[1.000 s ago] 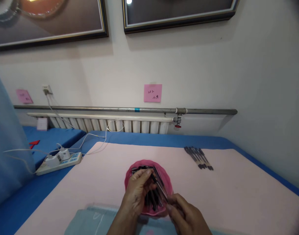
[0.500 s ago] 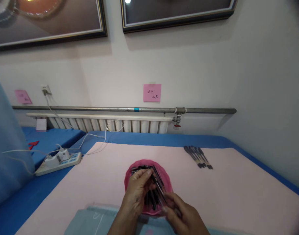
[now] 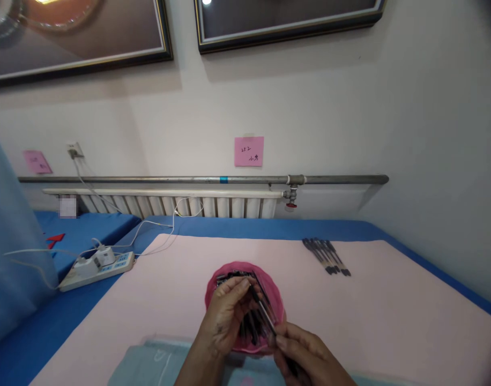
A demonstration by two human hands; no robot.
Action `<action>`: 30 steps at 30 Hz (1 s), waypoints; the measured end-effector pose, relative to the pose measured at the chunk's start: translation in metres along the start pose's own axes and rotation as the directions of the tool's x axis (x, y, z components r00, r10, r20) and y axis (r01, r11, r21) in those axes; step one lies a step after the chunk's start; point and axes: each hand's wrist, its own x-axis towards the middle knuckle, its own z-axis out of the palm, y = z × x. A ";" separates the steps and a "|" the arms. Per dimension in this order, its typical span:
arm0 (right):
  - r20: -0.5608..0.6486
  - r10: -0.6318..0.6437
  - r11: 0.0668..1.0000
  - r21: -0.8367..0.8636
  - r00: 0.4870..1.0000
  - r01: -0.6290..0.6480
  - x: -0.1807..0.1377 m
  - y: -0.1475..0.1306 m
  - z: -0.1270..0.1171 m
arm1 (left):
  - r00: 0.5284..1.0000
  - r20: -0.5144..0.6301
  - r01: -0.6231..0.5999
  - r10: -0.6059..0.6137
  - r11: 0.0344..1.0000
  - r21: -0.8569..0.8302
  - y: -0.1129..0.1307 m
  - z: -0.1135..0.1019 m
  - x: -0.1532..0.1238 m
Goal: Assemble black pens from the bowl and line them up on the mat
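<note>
A slim pen (image 3: 265,311) with a clear barrel and dark ends slants between my two hands. My left hand (image 3: 222,316) pinches its upper end with thumb and fingers. Lower down, my right hand (image 3: 305,351) is closed around the other end, where a dark part shows below the fingers. Directly beneath them stands a pink basket (image 3: 280,295) with a wavy rim. Many dark pens (image 3: 249,329) lie inside it, partly covered by my left hand. Several similar pens (image 3: 326,257) lie side by side farther back on the right.
A pale pink sheet (image 3: 181,279) covers most of the blue bed (image 3: 334,228). Light blue cloth (image 3: 149,364) lies at the near edge. On the left, a power strip (image 3: 96,273) holds plugs and white cables. A radiator (image 3: 229,207) and pipe (image 3: 157,179) run along the wall.
My right hand has shifted slightly right and down along the pen, away from my left hand. More of the clear barrel shows between them. The basket and the laid-out pens have stayed put.
</note>
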 end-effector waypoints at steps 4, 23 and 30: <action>0.035 0.065 0.983 0.169 0.997 -0.070 -0.004 -0.003 0.001 | 0.998 0.058 -0.014 0.015 1.000 -0.016 0.003 0.002 -0.003; 0.018 -0.080 0.993 0.091 0.997 0.078 0.001 -0.010 -0.014 | 0.923 -0.289 -0.125 0.255 0.907 0.402 0.041 -0.045 0.012; -0.021 -0.068 0.997 0.017 0.997 0.069 0.003 -0.007 -0.025 | 0.912 -0.279 -0.028 0.301 0.724 0.689 0.049 -0.056 0.008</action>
